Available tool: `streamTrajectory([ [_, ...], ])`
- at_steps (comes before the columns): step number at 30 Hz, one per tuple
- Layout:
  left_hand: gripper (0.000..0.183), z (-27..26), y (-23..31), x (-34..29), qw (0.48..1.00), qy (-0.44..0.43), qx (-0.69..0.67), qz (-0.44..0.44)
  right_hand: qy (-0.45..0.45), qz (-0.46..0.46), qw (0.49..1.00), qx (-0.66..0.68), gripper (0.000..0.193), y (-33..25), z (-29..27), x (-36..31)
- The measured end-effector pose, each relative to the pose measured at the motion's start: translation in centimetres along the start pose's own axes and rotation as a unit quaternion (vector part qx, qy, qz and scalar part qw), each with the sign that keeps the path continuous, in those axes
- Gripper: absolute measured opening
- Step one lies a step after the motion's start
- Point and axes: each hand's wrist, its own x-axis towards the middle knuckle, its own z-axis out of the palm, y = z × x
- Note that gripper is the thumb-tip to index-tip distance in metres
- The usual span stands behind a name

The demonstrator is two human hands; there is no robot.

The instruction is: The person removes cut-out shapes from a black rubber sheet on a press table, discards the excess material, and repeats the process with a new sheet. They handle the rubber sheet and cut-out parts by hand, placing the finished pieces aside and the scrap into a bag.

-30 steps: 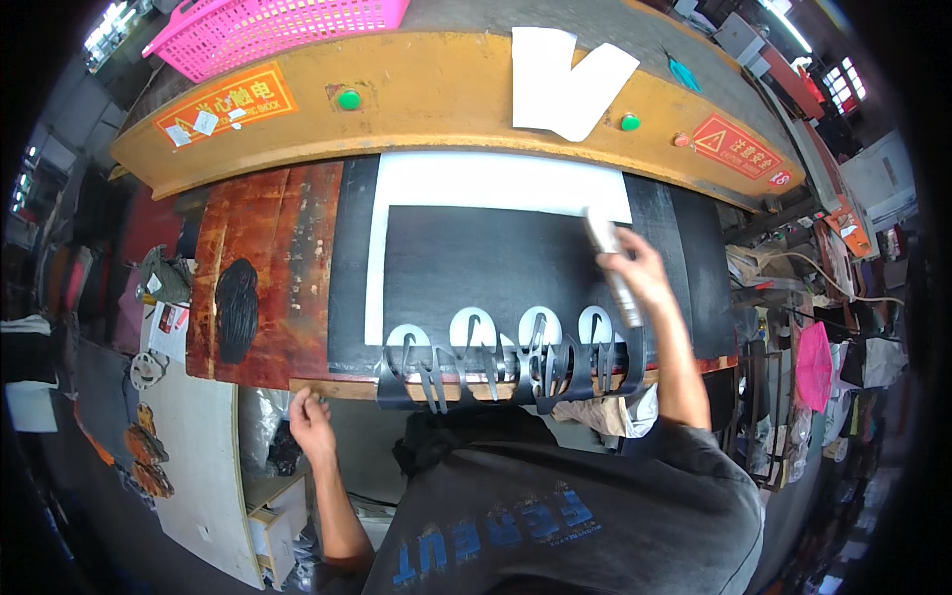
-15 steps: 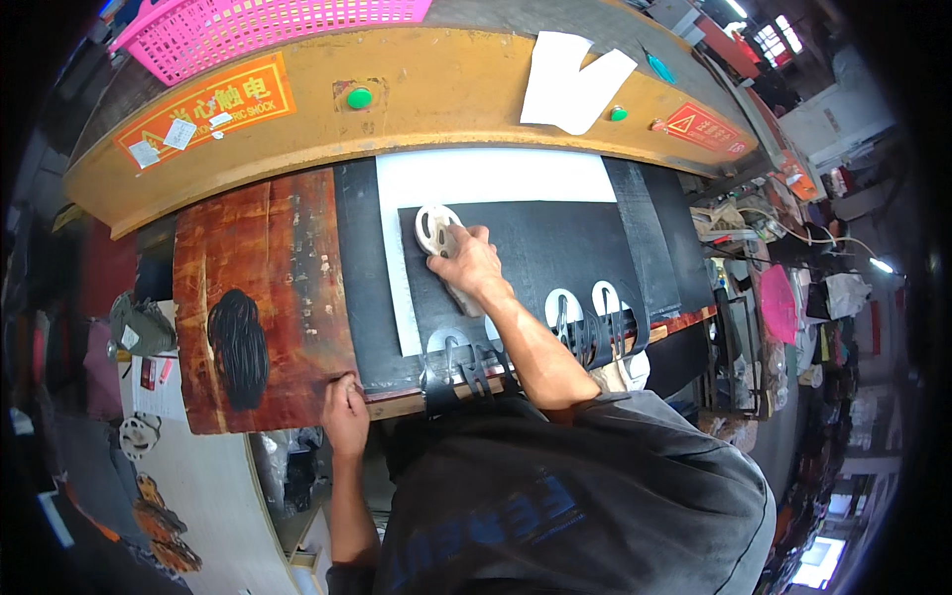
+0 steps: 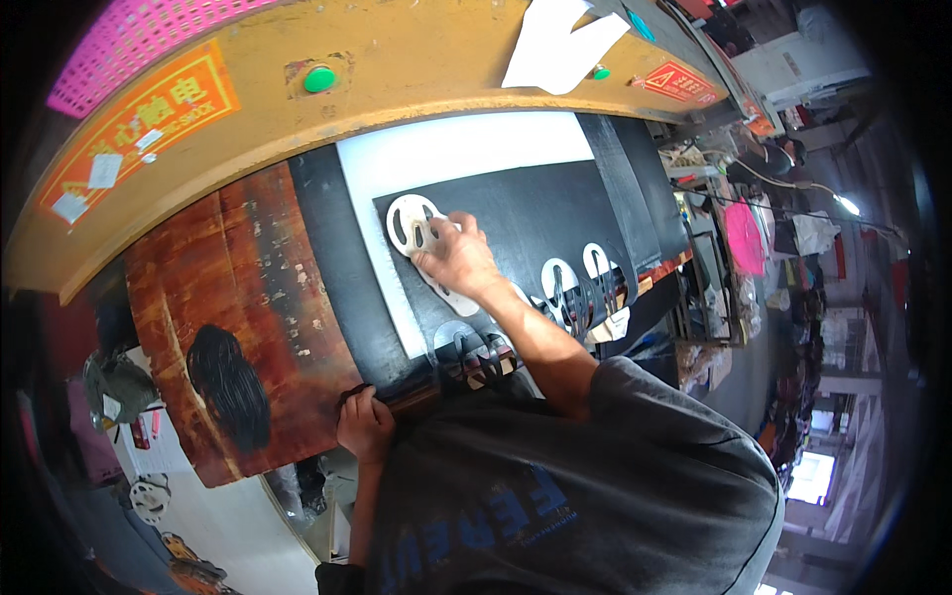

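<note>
My right hand (image 3: pixel 458 260) reaches over a cream, sole-shaped cutting die (image 3: pixel 407 223) with oval openings. Its thumb and fingers grip the die's middle, hiding part of it. The die rests on a black sheet (image 3: pixel 535 208), which lies over a white board (image 3: pixel 466 144). At the front edge of the worktop my left hand (image 3: pixel 365 424) is closed, with a small dark bit showing above its fingers; what it holds is not clear. Along that edge, between my arm and body, sit rounded pale pieces with black straps (image 3: pixel 560 283).
A bundle of black strips (image 3: pixel 230 387) lies on the worn reddish-brown board (image 3: pixel 248 278) at left. A yellow machine beam (image 3: pixel 397 74) with green buttons spans the back, carrying white paper (image 3: pixel 560 45). A pink basket (image 3: pixel 129 50) stands behind it. Cluttered racks (image 3: pixel 719 268) stand at right.
The die has gone from tilted to lying flatter on the black sheet, my right hand still on it. My view has turned and shifted. The left hand remains closed at the front edge.
</note>
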Motion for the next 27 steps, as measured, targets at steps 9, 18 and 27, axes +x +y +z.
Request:
streamTrajectory([
  [9, 0.017, 1.1, -0.7, 3.9, 1.000, -0.002, 0.006, -0.003, 0.071, 0.056, 0.987, 0.131, 0.052, 10.0, -7.5, -0.1],
  [18, 0.018, 5.0, -2.8, 20.8, 1.000, 0.020, 0.022, 0.009, 0.108, 0.064, 0.938, 0.322, 0.042, 15.0, -8.7, 4.5],
  [27, 0.034, 12.8, -2.2, 35.5, 0.996, 0.016, 0.070, 0.045, 0.426, 0.072, 0.761, 0.484, 0.059, 19.1, -18.0, 21.4],
])
